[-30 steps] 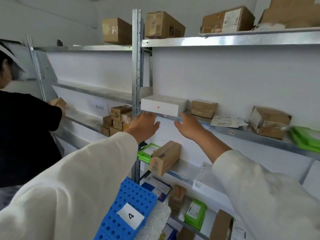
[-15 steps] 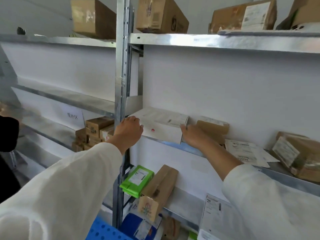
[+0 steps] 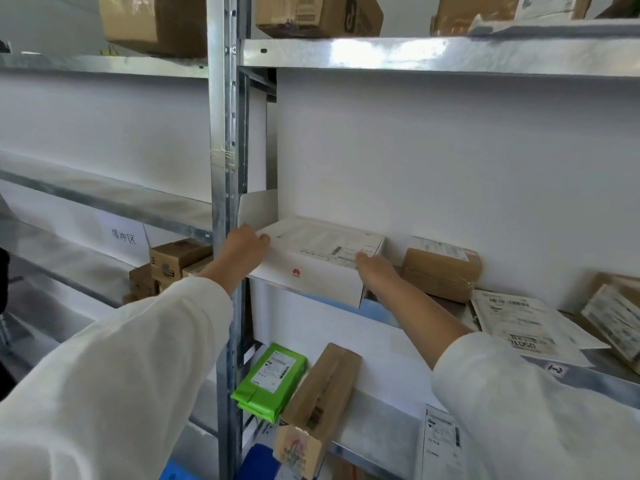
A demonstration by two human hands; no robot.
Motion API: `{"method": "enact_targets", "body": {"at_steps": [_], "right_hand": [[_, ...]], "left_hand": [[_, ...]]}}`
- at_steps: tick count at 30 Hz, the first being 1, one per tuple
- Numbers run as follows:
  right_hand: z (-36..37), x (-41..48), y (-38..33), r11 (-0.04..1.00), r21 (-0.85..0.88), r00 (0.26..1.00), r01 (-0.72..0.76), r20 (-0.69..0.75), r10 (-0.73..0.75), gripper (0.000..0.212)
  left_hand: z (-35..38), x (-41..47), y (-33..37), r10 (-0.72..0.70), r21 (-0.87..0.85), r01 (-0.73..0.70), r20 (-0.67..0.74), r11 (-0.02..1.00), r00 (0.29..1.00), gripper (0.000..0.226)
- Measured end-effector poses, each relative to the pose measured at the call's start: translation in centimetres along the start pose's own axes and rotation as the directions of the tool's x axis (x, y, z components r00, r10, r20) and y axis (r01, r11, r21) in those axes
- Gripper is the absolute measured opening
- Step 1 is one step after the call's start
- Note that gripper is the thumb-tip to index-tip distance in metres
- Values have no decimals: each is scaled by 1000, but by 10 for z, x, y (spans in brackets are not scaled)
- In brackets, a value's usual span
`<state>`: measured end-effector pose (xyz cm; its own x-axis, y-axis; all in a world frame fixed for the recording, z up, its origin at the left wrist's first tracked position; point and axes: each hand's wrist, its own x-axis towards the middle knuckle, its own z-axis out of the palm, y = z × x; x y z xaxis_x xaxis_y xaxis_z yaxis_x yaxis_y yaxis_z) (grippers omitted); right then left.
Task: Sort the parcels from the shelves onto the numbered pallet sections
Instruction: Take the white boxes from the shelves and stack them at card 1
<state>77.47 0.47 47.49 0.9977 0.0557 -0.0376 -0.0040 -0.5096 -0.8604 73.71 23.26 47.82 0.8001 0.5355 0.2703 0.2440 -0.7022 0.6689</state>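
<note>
A white box [image 3: 322, 261] with a small red logo on its front and a shipping label on top sits on the middle metal shelf [image 3: 588, 379], just right of the upright post. My left hand [image 3: 242, 252] grips its left end, fingers curled over the top edge. On its right end, my right hand [image 3: 375, 270] holds the box, with the fingers hidden behind it. Part of the box sticks out past the shelf's front edge. Both arms wear white sleeves.
A brown taped parcel [image 3: 441, 268], a flat white mailer [image 3: 526, 323] and another brown parcel [image 3: 616, 320] lie to the right on the same shelf. Below are a green packet [image 3: 272, 379] and a leaning cardboard box [image 3: 318, 396]. The steel post [image 3: 227, 168] stands beside my left hand.
Both hands reached up from below the shelf and took hold of the white box at its two ends. The view moved closer to the shelf.
</note>
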Motion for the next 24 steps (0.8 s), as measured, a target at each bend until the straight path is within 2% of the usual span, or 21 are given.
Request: {"method": "enact_targets", "body": {"at_steps": [2,4,6,9,14,16,20,24], "right_hand": [[1,4,1,990,134,999,-40,-16,42,45],[3,5,3,964,258,997,-72,-3,75,42],[4,5,5,950,307,998,-66,7,67,43],[-1,-1,7,968,252,1000,-21,-1,22,43],[-15,-13,13,994,23,994,104,30,-105,49],[-21,-23,18,986,31,983,165,74,-167,49],[-35,-55,33,957,112,944,266,170,-283,43],[-44,-93,47,905,88,854,416,306,-422,38]], "left_hand": [[7,4,-1,-43,-121,39,-35,992,998,42],[9,6,-5,-89,-214,86,-4,973,996,48],[6,4,-6,-145,-299,151,43,942,989,53],[-2,-8,-5,-216,-338,226,68,914,974,49],[-13,-49,-6,-330,-451,308,32,838,944,44],[-20,-69,-12,-353,-473,319,17,821,935,43],[-38,-120,-22,-398,-577,314,-22,754,917,20],[-57,-189,-35,-422,-694,248,-88,676,903,13]]}}
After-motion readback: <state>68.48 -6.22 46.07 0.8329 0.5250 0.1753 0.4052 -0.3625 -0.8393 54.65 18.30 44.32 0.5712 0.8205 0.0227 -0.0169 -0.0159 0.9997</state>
